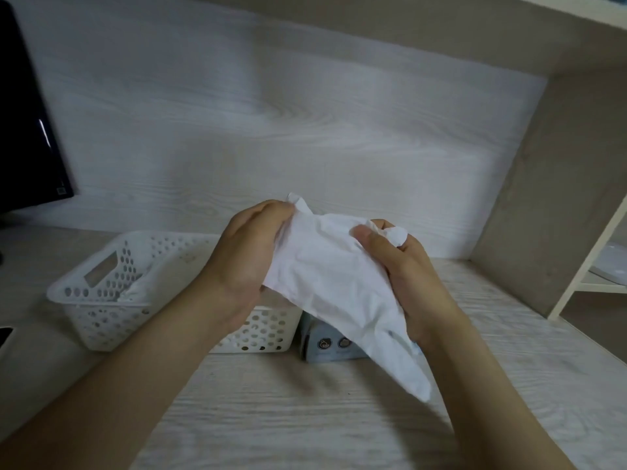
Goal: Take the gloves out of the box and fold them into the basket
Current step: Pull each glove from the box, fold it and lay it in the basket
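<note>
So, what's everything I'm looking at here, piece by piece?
glove: one, white, crumpled, held up above the box
basket: one, white, perforated, on the desk, left of the box
white piece: one, white, inside the basket near its left wall; perhaps a folded glove, hard to tell
box: one, grey-blue, on the desk beside the basket, partly hidden by the glove
monitor: one, black, far left
shelf: one, white frame, far right
desk: one, pale wood grain, under it all
left hand: one, grips the glove's left edge
right hand: one, grips the glove's right edge
</note>
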Demonstrator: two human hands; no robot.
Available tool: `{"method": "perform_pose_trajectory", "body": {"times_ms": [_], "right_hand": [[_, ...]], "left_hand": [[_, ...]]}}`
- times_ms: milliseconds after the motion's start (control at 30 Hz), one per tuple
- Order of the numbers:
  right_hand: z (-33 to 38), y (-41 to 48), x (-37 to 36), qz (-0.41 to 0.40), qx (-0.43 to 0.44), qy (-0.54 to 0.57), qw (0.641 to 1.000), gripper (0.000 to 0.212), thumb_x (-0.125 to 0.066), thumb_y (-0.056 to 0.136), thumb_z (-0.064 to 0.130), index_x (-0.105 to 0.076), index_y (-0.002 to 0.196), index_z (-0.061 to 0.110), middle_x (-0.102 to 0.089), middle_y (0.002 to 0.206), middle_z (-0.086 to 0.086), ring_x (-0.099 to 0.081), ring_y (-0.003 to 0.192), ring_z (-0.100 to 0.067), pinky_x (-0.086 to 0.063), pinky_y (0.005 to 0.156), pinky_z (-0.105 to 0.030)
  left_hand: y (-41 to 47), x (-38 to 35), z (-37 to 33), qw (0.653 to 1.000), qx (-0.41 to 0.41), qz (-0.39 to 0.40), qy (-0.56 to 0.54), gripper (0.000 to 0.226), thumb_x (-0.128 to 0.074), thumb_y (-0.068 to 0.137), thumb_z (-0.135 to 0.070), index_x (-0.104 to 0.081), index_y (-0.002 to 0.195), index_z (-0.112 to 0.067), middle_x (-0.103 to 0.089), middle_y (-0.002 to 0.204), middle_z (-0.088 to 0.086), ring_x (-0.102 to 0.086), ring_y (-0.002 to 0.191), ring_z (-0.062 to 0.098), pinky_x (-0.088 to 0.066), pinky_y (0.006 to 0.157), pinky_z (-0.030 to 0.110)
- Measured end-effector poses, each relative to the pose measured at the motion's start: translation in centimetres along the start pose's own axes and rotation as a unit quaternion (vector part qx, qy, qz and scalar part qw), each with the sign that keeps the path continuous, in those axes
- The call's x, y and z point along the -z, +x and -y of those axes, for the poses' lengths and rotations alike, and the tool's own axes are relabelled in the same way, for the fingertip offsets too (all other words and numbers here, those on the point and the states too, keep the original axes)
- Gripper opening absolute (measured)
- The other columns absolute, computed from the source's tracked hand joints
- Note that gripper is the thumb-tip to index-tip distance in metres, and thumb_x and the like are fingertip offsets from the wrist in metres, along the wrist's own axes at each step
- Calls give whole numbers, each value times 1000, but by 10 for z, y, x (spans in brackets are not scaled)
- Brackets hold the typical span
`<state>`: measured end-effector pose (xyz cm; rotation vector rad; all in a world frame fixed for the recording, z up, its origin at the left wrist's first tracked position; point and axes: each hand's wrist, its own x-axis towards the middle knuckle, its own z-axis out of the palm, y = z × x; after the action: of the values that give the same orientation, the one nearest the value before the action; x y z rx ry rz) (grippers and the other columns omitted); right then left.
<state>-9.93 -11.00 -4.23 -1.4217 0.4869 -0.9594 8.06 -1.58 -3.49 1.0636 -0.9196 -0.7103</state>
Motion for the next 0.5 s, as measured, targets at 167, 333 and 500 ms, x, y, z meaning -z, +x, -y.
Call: {"method": "perform_pose_trajectory", "body": {"times_ms": [167, 333, 500], "right_hand": [[-18, 10, -3, -99, 96, -244, 960, 16, -78, 96, 28, -68, 94, 14, -59, 58, -2, -49, 53, -17, -39, 51, -24], [-31, 19, -17, -159, 178, -341, 909, 29, -80, 89, 33, -64, 114, 34, -64, 58, 1, -58, 54, -11, -49, 56, -31], [-35, 24, -29, -130, 230, -478, 838, 34, -68, 94, 25, -61, 125, 37, -66, 86, 13, -60, 89, -9, -46, 84, -33]], "left_hand": [[6, 10, 1, 985, -43, -109, 129, 31, -56, 104, -29, -65, 91, -2, -62, 82, 2, -58, 80, 17, -43, 74, 35], [15, 27, 1, 941, -83, -166, 282, 30, -54, 102, -27, -67, 88, -4, -69, 87, 15, -60, 75, 25, -48, 70, 37], [24, 49, -7, 922, -97, -168, 335, 27, -56, 104, -27, -71, 88, -11, -72, 88, 4, -67, 89, 27, -54, 83, 42]]}}
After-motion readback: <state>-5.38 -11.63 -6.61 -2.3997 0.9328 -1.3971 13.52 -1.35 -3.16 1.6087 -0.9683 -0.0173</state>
